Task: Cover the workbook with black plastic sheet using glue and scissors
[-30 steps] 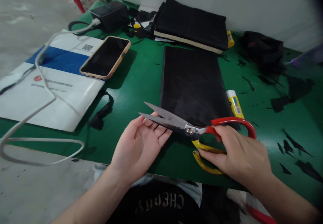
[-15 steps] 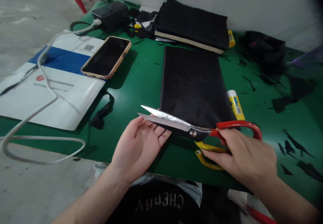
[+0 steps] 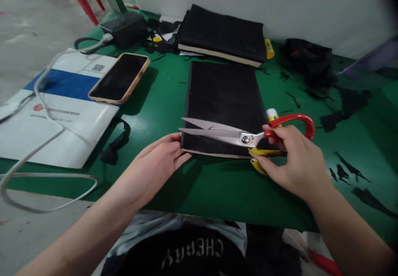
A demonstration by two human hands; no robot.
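Observation:
My right hand (image 3: 294, 162) grips scissors (image 3: 224, 133) by their red and yellow handles. The steel blades are slightly apart and point left over the near edge of a black fabric-covered board (image 3: 222, 98) that lies flat on the green table (image 3: 174, 102). My left hand (image 3: 155, 164) is spread out, palm up, with its fingertips at the board's near left corner, just under the blade tips. A yellow glue stick (image 3: 273, 115) lies beside the board's right edge, partly hidden behind the scissors' handle.
A phone (image 3: 120, 78) rests on a white and blue bag (image 3: 52, 114) at the left, with a white cable (image 3: 46, 143) looped across it. A stack of black boards (image 3: 222, 35) lies at the back. Black fabric scraps (image 3: 348, 102) litter the right side. A charger (image 3: 124, 27) sits at the back left.
My right hand raised the scissors and carried them away from me, over the board's near edge. My left hand slid forward to the board's corner. The view shifted slightly.

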